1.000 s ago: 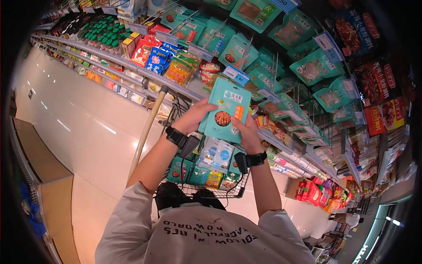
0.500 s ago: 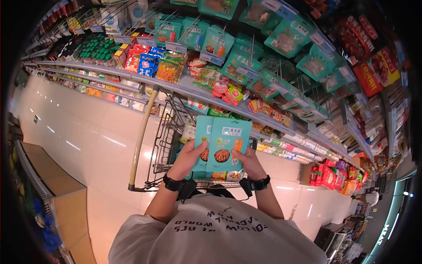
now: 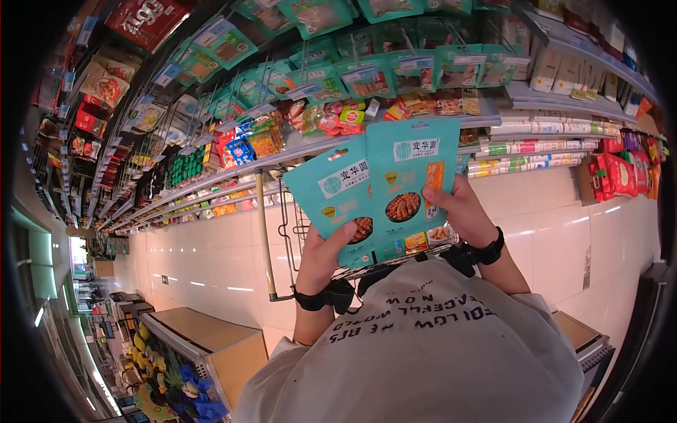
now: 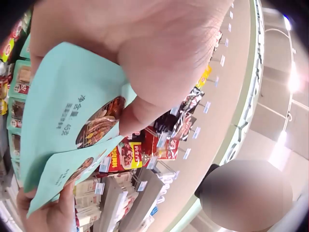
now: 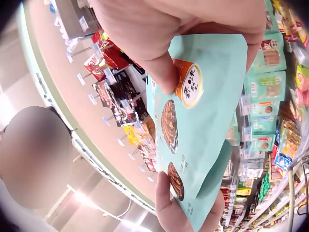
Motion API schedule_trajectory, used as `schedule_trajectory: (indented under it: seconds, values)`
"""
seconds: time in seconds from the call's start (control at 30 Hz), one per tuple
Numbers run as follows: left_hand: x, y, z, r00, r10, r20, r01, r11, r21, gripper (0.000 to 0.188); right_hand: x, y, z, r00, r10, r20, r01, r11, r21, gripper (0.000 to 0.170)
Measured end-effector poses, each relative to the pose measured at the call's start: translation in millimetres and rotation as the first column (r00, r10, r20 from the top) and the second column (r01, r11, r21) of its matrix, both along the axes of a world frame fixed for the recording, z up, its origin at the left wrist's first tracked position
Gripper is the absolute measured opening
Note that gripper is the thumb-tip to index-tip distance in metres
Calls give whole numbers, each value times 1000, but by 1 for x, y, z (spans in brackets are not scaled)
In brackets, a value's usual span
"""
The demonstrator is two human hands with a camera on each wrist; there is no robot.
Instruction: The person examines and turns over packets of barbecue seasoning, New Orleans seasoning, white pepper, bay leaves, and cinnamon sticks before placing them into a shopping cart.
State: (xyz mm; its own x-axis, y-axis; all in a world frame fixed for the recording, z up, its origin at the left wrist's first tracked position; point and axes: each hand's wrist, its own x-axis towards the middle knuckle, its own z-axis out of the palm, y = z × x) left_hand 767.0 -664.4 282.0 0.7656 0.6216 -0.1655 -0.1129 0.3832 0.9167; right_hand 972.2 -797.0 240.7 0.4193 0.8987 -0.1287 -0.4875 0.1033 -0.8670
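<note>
Two teal snack pouches are held in front of the chest, fanned and partly overlapping, their printed faces up. My left hand (image 3: pixel 321 257) grips the lower edge of the left pouch (image 3: pixel 317 201), thumb on its front beside the round food picture. At the right edge, my right hand (image 3: pixel 467 211) pinches the right pouch (image 3: pixel 416 166), its thumb by the orange label. In the left wrist view, the left pouch (image 4: pixel 58 101) bends slightly under the thumb. In the right wrist view, the right pouch (image 5: pixel 212 92) lies over part of the other one.
Below the pouches stands a shopping cart with a tan handle (image 3: pixel 265 236) and packets inside. Shelves of hanging teal pouches (image 3: pixel 370 77) run along the front. Red bags (image 3: pixel 619 175) sit at the far right, and a wooden display stand (image 3: pixel 236 363) is at lower left.
The pouches came back from near the shelf toward the chest. Stacked at first, they were spread side by side and now fan apart. The head view has turned, showing more aisle at left.
</note>
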Motion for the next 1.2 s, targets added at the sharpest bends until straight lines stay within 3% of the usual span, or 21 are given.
schedule_trajectory:
  seconds: [0.07,0.13,0.33,0.53,0.6,0.7,0.8,0.87,0.97,1.03,1.07,1.1,1.13,1.2]
  values:
    - [18,-15,7,996,-71,-61,79,988,131,40,13,-18,1,996,-73,53,72,997,36,31]
    - [29,-23,16,980,-156,-122,175,970,169,40,23,-34,-8,998,-55,-39,57,998,40,30]
    - [52,-43,27,958,-144,-247,207,945,253,39,37,-62,-29,996,-64,-66,68,996,57,31]
    - [56,-65,19,954,9,-298,3,999,42,45,43,-76,-32,991,-68,-112,71,997,17,36]
    - [55,-64,14,947,20,-321,-1,998,60,45,48,-75,-30,998,-36,-53,36,999,0,38]
    - [53,-49,-9,993,-101,-59,79,950,-303,42,49,-68,-38,983,31,-178,-33,999,-6,40]
    - [61,-36,-25,990,-124,64,140,889,-436,43,52,-46,-57,970,76,-231,-96,992,-77,42]
    - [61,-42,-25,995,-77,65,98,890,-446,42,49,-40,-63,964,113,-243,-132,989,-63,42]
    - [58,-46,-27,998,-63,-28,47,923,-382,42,46,-36,-67,965,162,-207,-173,984,-37,41]
    - [55,-53,-15,974,-93,-209,62,987,-151,45,44,-32,-70,969,190,-158,-195,981,-17,40]
    - [54,-56,-11,973,-84,-213,54,988,-144,45,44,-31,-72,981,191,-39,-193,981,-35,38]
    - [53,-61,-9,964,-85,-254,80,996,-28,46,44,-31,-75,978,191,78,-188,981,-52,37]
    - [52,-65,-5,952,-83,-295,112,990,86,48,43,-31,-77,978,197,71,-194,980,-47,37]
    - [50,-69,1,931,-101,-350,151,981,118,53,45,-31,-79,961,277,16,-275,960,-54,40]
